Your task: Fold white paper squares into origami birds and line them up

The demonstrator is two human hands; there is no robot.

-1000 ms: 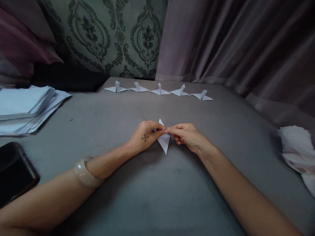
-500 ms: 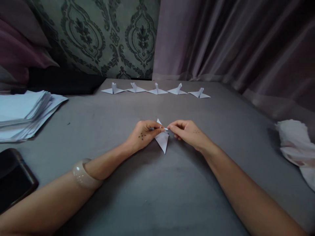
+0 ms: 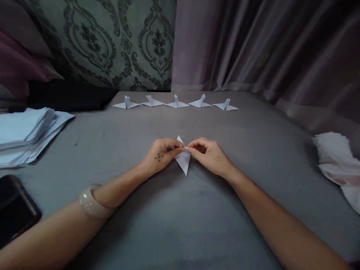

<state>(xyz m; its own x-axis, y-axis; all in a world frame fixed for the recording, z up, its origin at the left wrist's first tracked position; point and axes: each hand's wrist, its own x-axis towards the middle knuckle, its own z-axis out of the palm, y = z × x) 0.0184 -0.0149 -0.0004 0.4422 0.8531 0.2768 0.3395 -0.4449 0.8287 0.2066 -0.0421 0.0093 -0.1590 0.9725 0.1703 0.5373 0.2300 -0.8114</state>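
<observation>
A white folded-paper bird (image 3: 183, 162) is held just over the grey surface, one pointed wing toward me and the other pointing away. My left hand (image 3: 163, 153) pinches its middle fold from the left, thumb against forefinger. From the right, my right hand (image 3: 209, 153) pinches the narrow tip of the same fold, so the fingertips of both hands nearly meet. The fingers cover most of the fold's centre. Ahead, a row of several similar paper birds (image 3: 177, 103) stands with wings spread.
At the left lies a stack of white paper sheets (image 3: 19, 129), with a dark phone (image 3: 17, 210) nearer me. A crumpled pale cloth (image 3: 336, 161) lies at the right. Black fabric (image 3: 70, 95) is at the back left; a curtain (image 3: 202, 45) and patterned wall (image 3: 123, 41) rise behind.
My right hand has moved left, closing on the tip of the fold beside my left fingers. The left hand keeps its pinch. The whole view has shifted slightly.
</observation>
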